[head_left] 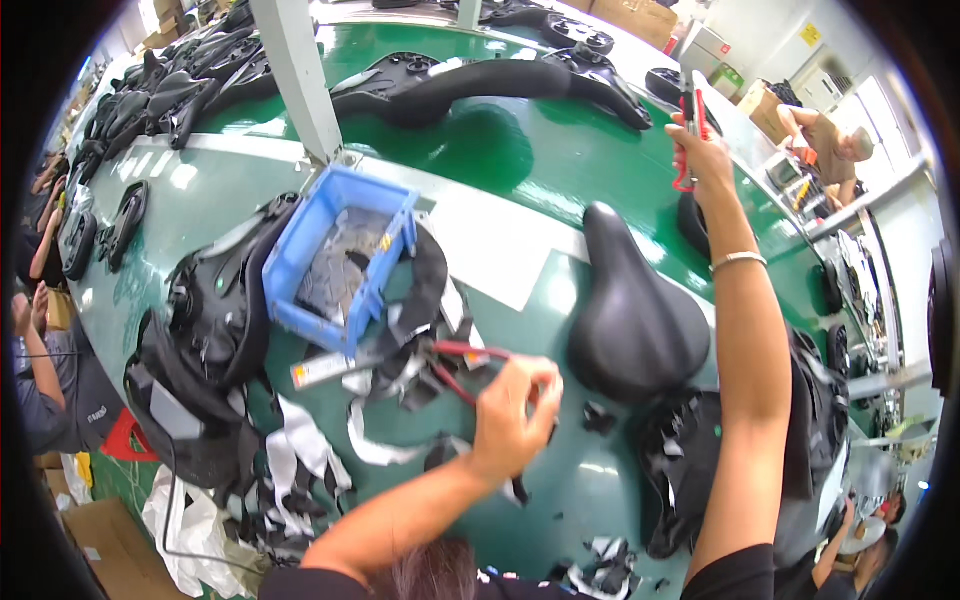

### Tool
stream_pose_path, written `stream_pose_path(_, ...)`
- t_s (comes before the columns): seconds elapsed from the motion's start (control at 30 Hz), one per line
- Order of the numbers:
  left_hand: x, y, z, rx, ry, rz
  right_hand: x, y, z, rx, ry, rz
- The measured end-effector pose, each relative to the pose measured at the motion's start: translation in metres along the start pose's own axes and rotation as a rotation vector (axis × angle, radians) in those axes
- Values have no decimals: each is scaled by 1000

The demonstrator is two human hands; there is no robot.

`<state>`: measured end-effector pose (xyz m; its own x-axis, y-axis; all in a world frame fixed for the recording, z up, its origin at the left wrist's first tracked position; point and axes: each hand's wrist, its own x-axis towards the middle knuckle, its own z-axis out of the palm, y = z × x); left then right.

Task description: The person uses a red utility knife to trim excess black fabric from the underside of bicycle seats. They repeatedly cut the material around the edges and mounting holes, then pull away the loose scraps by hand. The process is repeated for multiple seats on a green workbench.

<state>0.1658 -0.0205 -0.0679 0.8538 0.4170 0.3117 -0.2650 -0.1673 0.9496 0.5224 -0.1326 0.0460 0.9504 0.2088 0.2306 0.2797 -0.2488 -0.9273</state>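
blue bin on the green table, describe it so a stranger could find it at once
Start at the green table and find the grey post rising from it. The blue bin sits just below the post's foot, left of the black saddle. It is the only blue, open-topped box there, amid black parts and white scraps.

Crowded near side, open green beyond

Bare table (520, 160) lies open past the saddle (630, 310); the blue bin (345, 250), scraps (310, 460) and black covers (210, 330) block the left, the post (295, 75) behind.
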Motion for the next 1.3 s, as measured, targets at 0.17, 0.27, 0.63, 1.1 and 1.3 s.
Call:
stream_pose_path(0.17, 0, 8, -16, -15, -110, -207, 112, 67, 114, 133, 15, 259)
stream_pose_path(0.27, 2, 11, -21, -100, -78, -314, 157, 82, 167, 228, 20, 326)
stream_pose_path(0.63, 8, 10, -18, -86, -93, -268, 100, 42, 98, 290, 3, 273)
stream_pose_path(1.1, -30, 69, -100, -564, 133, -497, -429, -102, -5, -189, -430, -274)
stream_pose_path(1.3, -62, 66, -155, 96, -255, -440, -529, -66, -27, 36, -53, 424)
